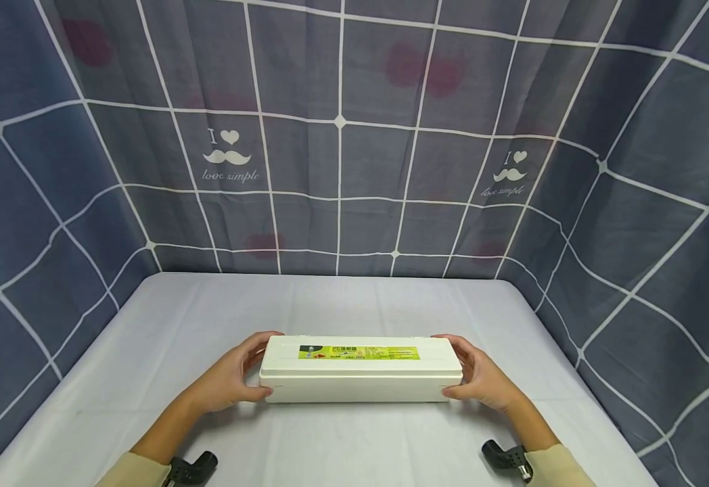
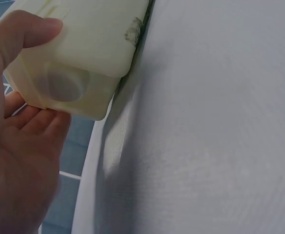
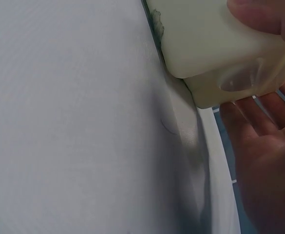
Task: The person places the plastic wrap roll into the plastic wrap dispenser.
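Observation:
A long, off-white plastic cling film box [image 1: 354, 387] with a closed lid lies crosswise near the middle of the table. On its lid is a yellow-green label [image 1: 357, 352] with printed characters. My left hand [image 1: 229, 377] holds the left end, thumb at the near front side and fingers round toward the back. At the right end, my right hand [image 1: 477, 376] grips in the same way. Both wrist views show the box [image 2: 98, 39] close up, with a rounded recess in each end wall and a dark, rough patch low on the near side.
A white cloth covers the table [image 1: 354, 446]. Dark blue-grey checked curtains [image 1: 367, 162] hang behind it and along both sides. A black device is strapped at each wrist, the left one [image 1: 193, 469] and the right one [image 1: 503, 456].

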### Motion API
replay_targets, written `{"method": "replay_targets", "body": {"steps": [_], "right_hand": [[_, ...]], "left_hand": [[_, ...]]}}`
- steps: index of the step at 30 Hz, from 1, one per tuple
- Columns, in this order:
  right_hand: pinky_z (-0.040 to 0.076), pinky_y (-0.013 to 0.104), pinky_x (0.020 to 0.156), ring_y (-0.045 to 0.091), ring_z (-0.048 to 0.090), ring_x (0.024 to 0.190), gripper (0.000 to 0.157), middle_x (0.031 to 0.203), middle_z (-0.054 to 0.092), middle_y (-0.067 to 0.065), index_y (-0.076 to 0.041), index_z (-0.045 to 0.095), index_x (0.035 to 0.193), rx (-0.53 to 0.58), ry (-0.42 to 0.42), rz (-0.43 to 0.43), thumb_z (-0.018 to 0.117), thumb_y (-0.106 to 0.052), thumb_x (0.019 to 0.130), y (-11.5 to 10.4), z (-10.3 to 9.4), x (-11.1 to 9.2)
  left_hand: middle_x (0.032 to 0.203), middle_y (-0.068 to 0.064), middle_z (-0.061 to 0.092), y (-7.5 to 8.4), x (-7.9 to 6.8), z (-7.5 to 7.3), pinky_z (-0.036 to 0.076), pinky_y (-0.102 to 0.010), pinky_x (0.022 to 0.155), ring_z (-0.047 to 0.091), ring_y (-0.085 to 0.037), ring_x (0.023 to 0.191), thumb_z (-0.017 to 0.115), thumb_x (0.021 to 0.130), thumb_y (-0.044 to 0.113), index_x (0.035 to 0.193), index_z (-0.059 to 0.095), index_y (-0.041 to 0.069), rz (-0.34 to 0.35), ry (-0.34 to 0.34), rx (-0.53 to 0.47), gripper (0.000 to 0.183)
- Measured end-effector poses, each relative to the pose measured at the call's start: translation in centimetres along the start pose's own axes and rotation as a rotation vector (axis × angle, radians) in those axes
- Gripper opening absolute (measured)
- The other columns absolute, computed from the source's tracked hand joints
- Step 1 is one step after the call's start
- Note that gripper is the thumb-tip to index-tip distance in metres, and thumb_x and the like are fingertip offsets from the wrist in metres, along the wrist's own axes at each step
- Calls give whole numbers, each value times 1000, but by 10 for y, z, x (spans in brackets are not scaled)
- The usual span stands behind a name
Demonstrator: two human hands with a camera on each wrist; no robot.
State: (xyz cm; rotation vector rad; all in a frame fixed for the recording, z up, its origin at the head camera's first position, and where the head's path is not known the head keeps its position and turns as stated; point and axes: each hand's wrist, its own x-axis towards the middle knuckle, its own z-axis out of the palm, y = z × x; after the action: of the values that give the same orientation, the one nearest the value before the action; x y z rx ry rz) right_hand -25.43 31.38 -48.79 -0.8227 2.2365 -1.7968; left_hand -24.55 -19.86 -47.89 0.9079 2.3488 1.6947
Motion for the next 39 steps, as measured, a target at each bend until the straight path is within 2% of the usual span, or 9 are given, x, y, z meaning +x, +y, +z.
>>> {"method": "replay_targets", "body": {"steps": [6, 14, 18, 23, 27, 30, 33, 35, 39], "right_hand": [[57, 24, 95, 10, 59, 123, 96, 145, 53, 13, 1, 41, 150, -6, 9, -16, 87, 11, 67, 0, 0, 0], [58, 24, 95, 9, 60, 122, 96, 144, 54, 14, 3, 43, 148, -22, 35, -16, 88, 11, 64, -2, 1, 1], [59, 26, 93, 10, 60, 121, 95, 144, 55, 11, 2, 43, 148, -20, 27, -7, 88, 11, 64, -2, 0, 1], [58, 27, 93, 10, 60, 121, 95, 144, 54, 14, -1, 41, 151, -43, -15, 6, 88, 8, 68, -3, -3, 1], [55, 22, 98, 5, 55, 128, 98, 150, 48, 18, -6, 40, 153, -112, -19, 23, 90, 2, 70, -4, -5, 1], [51, 18, 101, 0, 50, 133, 100, 156, 41, 24, -4, 38, 154, -151, -17, 21, 92, -1, 70, -5, -6, 1], [49, 16, 103, -2, 48, 135, 95, 158, 34, 31, 1, 37, 154, -143, -15, 23, 89, -1, 75, -7, -7, 1], [46, 14, 106, -1, 46, 137, 84, 159, 31, 32, 3, 40, 152, -134, -8, 24, 84, -1, 80, -8, -6, 1], [42, 12, 110, 7, 44, 143, 67, 160, 32, 27, 1, 49, 146, -118, 15, 31, 79, -3, 86, -10, -6, 1]], "left_hand": [[149, -10, 51, 2, -1, 1, 34, -8, 114, 46, 3, 136, 89, 67, -7, 149, 46, 11, 23, 27, 22, 94], [149, -7, 53, 3, 0, 1, 35, -8, 113, 46, 5, 136, 90, 67, -4, 149, 47, 11, 4, 44, 58, 93], [149, -8, 52, 3, 0, 0, 34, -8, 113, 46, 4, 136, 89, 68, -5, 148, 46, 11, 10, 23, 49, 92], [149, -12, 48, 4, 2, -3, 33, -8, 114, 45, 4, 137, 88, 69, -6, 147, 44, 10, 21, -18, 26, 91], [151, -15, 44, 4, 3, -5, 32, -7, 114, 43, 5, 138, 88, 71, -6, 148, 41, 8, 19, -48, 12, 92], [151, -17, 42, 3, 2, -6, 31, -7, 114, 42, 5, 139, 88, 72, -3, 149, 39, 6, 24, -62, 7, 92], [152, -18, 40, 3, 2, -7, 29, -6, 115, 40, 5, 140, 88, 75, 1, 149, 39, 5, 36, -64, 10, 89], [153, -19, 39, 2, 1, -6, 28, -6, 115, 38, 7, 140, 87, 78, 4, 149, 40, 5, 37, -55, 15, 85], [153, -19, 39, 3, 3, -6, 30, -6, 114, 39, 9, 139, 81, 88, 10, 149, 43, 5, 25, -36, 12, 72]]}}
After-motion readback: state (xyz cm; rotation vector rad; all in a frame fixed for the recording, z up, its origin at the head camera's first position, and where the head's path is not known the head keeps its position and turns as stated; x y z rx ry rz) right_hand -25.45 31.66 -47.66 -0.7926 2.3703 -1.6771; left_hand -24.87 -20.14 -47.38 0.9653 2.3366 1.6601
